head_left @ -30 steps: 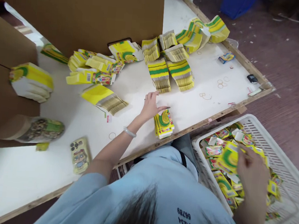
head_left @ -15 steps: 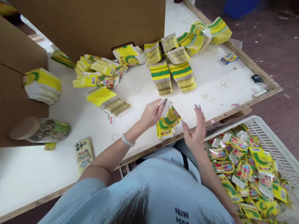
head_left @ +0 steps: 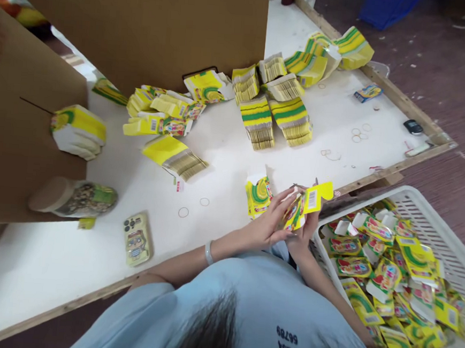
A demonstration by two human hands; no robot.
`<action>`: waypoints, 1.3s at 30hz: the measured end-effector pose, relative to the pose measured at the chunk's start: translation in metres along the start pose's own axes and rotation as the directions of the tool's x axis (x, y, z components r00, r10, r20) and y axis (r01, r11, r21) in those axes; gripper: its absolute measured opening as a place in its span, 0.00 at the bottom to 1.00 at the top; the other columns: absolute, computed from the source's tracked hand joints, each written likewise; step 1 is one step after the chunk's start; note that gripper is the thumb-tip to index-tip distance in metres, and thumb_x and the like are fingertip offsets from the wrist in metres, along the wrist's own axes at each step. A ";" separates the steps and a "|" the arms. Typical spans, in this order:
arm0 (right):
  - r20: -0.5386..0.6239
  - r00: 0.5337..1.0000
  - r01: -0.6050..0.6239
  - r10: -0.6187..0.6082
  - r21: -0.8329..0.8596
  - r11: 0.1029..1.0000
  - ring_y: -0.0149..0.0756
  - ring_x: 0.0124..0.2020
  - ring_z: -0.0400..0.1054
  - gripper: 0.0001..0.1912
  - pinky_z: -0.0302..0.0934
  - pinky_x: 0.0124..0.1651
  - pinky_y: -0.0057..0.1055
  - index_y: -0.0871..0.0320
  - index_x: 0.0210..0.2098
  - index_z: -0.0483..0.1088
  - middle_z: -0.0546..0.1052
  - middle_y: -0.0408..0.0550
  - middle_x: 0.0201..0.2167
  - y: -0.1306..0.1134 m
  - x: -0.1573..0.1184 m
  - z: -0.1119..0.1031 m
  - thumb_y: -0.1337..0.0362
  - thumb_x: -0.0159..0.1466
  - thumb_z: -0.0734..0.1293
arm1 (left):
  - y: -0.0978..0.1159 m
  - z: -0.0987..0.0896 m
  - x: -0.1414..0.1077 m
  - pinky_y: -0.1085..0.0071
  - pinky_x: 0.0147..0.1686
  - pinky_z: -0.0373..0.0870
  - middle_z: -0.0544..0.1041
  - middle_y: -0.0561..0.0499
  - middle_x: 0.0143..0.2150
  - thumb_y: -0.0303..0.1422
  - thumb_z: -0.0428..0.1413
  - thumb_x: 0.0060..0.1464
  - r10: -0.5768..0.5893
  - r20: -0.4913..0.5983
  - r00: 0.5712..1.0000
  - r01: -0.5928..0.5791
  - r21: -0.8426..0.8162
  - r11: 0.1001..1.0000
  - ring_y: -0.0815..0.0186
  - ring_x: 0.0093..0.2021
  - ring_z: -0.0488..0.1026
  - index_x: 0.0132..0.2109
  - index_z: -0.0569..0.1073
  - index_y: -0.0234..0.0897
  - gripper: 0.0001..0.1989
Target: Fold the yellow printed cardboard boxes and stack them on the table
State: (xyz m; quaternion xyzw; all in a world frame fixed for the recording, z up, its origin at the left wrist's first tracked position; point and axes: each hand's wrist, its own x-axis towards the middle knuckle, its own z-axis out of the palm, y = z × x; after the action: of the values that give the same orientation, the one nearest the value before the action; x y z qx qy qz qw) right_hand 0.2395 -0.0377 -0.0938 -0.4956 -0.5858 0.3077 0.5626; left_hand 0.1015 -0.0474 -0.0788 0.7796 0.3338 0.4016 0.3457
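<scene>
Close to my body at the table's front edge, a small yellow and green cardboard box (head_left: 297, 211) is held between both hands, a yellow flap standing out at its upper right. My left hand (head_left: 271, 223) has its fingers closed on the box's left side. Partly behind the box, my right hand (head_left: 305, 234) grips it from the right and below. Just left of it, another yellow and green carton (head_left: 259, 195) with a white flap raised lies on the white table.
Bundled flat cartons (head_left: 256, 119) lie further back by a brown cardboard panel (head_left: 148, 22). On the left are a phone (head_left: 136, 240) and a lidded jar (head_left: 89, 199). A white plastic basket (head_left: 449, 228) holding several small boxes stands at the right.
Both hands have come together and moved down toward my body, now holding a box between them. Before, the left pinched a white flap and the right was apart. The view shifted slightly.
</scene>
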 end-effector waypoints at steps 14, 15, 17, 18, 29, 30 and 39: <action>-0.001 0.925 -0.366 0.380 0.265 0.892 0.38 0.30 0.77 0.32 0.73 0.36 0.34 0.53 0.62 0.60 0.81 0.46 0.33 -0.015 -0.029 -0.012 0.46 0.66 0.71 | 0.020 0.013 -0.030 0.54 0.57 0.76 0.79 0.40 0.55 0.51 0.44 0.73 -0.496 -0.125 0.859 0.436 -0.328 0.838 0.56 0.52 0.77 0.63 0.70 0.39 0.25; 0.007 0.938 -0.337 0.346 0.247 0.908 0.39 0.32 0.78 0.30 0.74 0.37 0.36 0.53 0.61 0.62 0.82 0.48 0.34 -0.011 -0.034 -0.016 0.47 0.66 0.71 | 0.021 0.013 -0.033 0.54 0.58 0.75 0.79 0.39 0.55 0.51 0.45 0.73 -0.497 -0.104 0.862 0.437 -0.344 0.831 0.55 0.53 0.77 0.63 0.71 0.39 0.25; 0.003 0.967 -0.252 0.255 0.145 0.957 0.42 0.38 0.80 0.21 0.75 0.42 0.39 0.53 0.52 0.70 0.82 0.52 0.37 -0.004 -0.041 -0.024 0.49 0.65 0.72 | 0.023 0.014 -0.039 0.54 0.58 0.75 0.79 0.40 0.55 0.51 0.47 0.72 -0.501 -0.076 0.862 0.438 -0.383 0.813 0.54 0.53 0.77 0.64 0.70 0.39 0.26; 0.008 0.976 -0.216 0.216 0.088 0.973 0.43 0.40 0.80 0.18 0.76 0.43 0.40 0.53 0.47 0.73 0.83 0.53 0.39 -0.001 -0.043 -0.029 0.50 0.64 0.73 | 0.023 0.014 -0.042 0.55 0.56 0.76 0.79 0.40 0.54 0.52 0.49 0.71 -0.510 -0.072 0.857 0.439 -0.414 0.797 0.55 0.52 0.78 0.66 0.68 0.39 0.27; 0.182 0.978 -0.109 0.105 0.017 0.994 0.39 0.34 0.78 0.13 0.76 0.39 0.36 0.55 0.33 0.77 0.83 0.48 0.33 -0.009 -0.027 -0.046 0.55 0.70 0.69 | 0.023 -0.009 -0.037 0.68 0.36 0.73 0.77 0.46 0.40 0.52 0.55 0.67 -0.478 0.084 0.874 0.464 -0.432 0.773 0.65 0.36 0.73 0.57 0.73 0.39 0.23; 0.131 0.990 -0.057 0.059 -0.017 0.998 0.41 0.36 0.80 0.11 0.77 0.42 0.39 0.54 0.35 0.78 0.84 0.49 0.35 -0.005 -0.029 -0.047 0.55 0.69 0.69 | 0.023 -0.009 -0.036 0.68 0.35 0.72 0.76 0.47 0.40 0.52 0.54 0.67 -0.466 0.062 0.882 0.446 -0.425 0.787 0.65 0.34 0.72 0.60 0.72 0.40 0.25; 0.410 0.912 -0.028 -0.022 0.117 0.993 0.49 0.52 0.82 0.17 0.81 0.48 0.44 0.49 0.52 0.80 0.83 0.54 0.54 -0.013 -0.026 -0.068 0.51 0.66 0.74 | 0.025 -0.014 -0.035 0.62 0.44 0.78 0.82 0.40 0.56 0.51 0.45 0.72 -0.422 0.028 0.906 0.409 -0.311 0.858 0.56 0.46 0.81 0.63 0.77 0.42 0.28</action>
State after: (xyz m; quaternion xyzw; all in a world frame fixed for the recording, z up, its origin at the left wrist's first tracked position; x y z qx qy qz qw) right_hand 0.2989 -0.0797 -0.0792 -0.3862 -0.6703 0.4404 0.4556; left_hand 0.0799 -0.0853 -0.0664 0.6168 0.4339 0.3808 0.5350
